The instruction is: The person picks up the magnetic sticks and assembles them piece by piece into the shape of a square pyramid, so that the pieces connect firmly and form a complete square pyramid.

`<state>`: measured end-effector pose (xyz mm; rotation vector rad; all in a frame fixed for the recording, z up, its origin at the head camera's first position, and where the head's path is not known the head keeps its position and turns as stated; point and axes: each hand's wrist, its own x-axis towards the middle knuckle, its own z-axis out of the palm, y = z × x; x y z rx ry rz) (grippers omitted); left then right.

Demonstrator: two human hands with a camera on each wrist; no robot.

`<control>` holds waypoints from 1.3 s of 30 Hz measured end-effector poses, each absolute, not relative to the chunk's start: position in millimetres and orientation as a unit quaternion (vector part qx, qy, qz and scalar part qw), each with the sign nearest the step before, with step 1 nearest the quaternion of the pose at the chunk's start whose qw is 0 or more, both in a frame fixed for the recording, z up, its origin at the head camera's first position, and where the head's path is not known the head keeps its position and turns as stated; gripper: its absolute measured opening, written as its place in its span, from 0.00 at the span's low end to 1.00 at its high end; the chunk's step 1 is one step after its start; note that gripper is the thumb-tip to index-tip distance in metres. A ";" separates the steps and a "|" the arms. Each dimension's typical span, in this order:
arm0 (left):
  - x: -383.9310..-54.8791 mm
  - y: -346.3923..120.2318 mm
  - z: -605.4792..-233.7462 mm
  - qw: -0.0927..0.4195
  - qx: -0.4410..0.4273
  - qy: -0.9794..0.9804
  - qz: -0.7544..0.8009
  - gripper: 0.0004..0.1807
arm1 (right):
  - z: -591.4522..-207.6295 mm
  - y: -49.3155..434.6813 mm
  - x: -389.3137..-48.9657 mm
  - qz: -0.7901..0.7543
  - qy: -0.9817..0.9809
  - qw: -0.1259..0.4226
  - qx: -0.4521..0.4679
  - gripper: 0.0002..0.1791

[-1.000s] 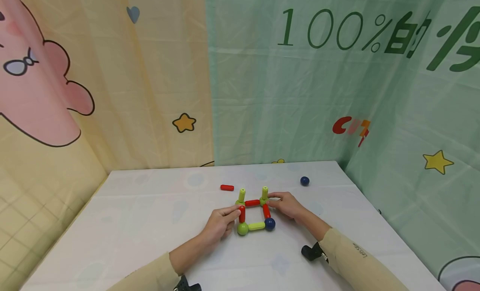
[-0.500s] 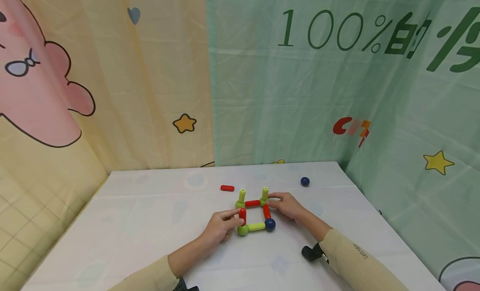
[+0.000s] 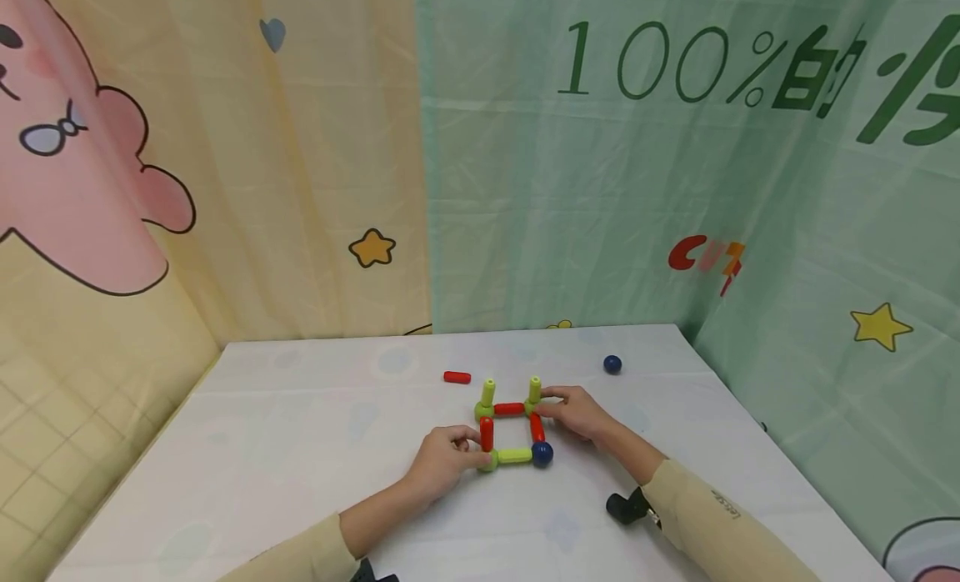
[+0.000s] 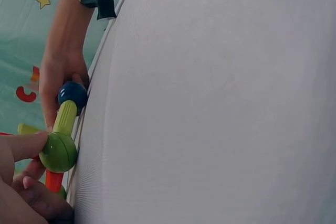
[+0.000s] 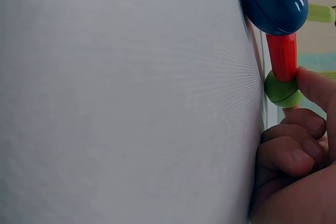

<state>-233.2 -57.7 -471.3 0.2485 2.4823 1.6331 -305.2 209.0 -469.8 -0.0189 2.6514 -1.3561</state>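
Left hand (image 3: pixel 444 461), lower centre of the head view: thumb on the near-left green ball (image 4: pixel 59 153), fingers bent behind it; a pinch at that corner, though the far contact is hidden. Loose red rod (image 3: pixel 457 377) lies farther back on the white table (image 3: pixel 187 449). Rod-and-ball frame (image 3: pixel 514 456) sits at centre, between the hands; whether its left red rod (image 3: pixel 487 434) meets the far-left green ball (image 3: pixel 484 412) cannot be told. Parts look like smooth, hard plastic: presumably light, stiff, not fragile, balls somewhat slippery. Joints probably the weak point; best hold is at the balls, steadying a neighbouring corner, not by the upright green rods. Blue ball (image 3: pixel 542 454) forms the near-right corner, untouched. Right hand (image 3: pixel 577 413): narrow thumb-and-finger pinch about the far-right green ball (image 5: pixel 282 90), other fingers curled. Loose blue ball (image 3: pixel 612 364) rests right of centre, well apart.
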 end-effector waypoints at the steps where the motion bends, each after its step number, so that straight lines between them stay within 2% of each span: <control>1: -233.5 -58.3 -471.3 0.079 0.082 0.831 0.544 0.14 | -469.4 208.7 -304.6 -0.455 0.887 0.080 -0.005 0.27; 13: -244.4 -69.4 -469.5 0.048 0.051 0.841 0.537 0.14 | -464.5 215.2 -290.9 -0.431 0.898 0.091 -0.010 0.13; 27: -267.2 -69.3 -462.6 0.066 -0.005 0.837 0.542 0.15 | -455.0 206.7 -256.1 -0.413 0.904 0.114 0.001 0.17; 39: -293.2 -57.9 -459.8 0.070 0.032 0.841 0.535 0.15 | -452.0 195.1 -234.0 -0.401 0.909 0.114 -0.003 0.20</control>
